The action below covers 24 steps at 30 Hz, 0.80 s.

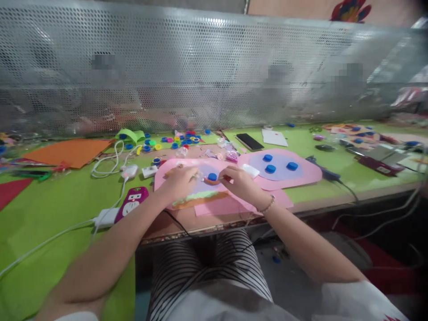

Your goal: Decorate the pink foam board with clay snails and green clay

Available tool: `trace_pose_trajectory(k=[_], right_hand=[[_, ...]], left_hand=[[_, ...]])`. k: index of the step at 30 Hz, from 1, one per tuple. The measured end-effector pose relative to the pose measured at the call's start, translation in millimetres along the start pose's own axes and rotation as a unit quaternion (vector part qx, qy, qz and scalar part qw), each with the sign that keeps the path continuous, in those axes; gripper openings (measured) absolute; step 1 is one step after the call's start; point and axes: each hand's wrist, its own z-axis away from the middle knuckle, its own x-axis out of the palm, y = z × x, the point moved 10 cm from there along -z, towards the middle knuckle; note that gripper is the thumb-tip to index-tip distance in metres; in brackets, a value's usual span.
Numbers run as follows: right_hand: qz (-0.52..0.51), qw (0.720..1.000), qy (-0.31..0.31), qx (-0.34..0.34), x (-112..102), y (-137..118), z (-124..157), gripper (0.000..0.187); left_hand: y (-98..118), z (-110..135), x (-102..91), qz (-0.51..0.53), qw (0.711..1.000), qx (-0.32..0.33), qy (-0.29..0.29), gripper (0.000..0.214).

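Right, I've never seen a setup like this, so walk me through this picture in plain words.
There is no machine here, just a person's two bare hands. The one picture comes from a camera worn on the head, looking forward and down. The left hand is at a pink sheet; the right hand has its fingers bent beside a blue cap. Whether either holds anything is too blurred to tell. To the right lies a second sheet with three more caps. Also on the table: a phone, an orange sheet and a purple socket. Behind stands a mesh screen.
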Motion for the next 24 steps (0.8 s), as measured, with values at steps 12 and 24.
trace_pose_trajectory(k=[12, 24], right_hand=[[-0.043, 0.993, -0.073, -0.087, 36, -12, 23, 0.039], [-0.049, 0.989, -0.075, -0.114, 36, -13, 28, 0.040]], left_hand=[[33, 17, 44.1, -0.140, 0.974, 0.076, -0.162, 0.038], [21, 16, 56.3, -0.128, 0.974, 0.079, -0.169, 0.038]])
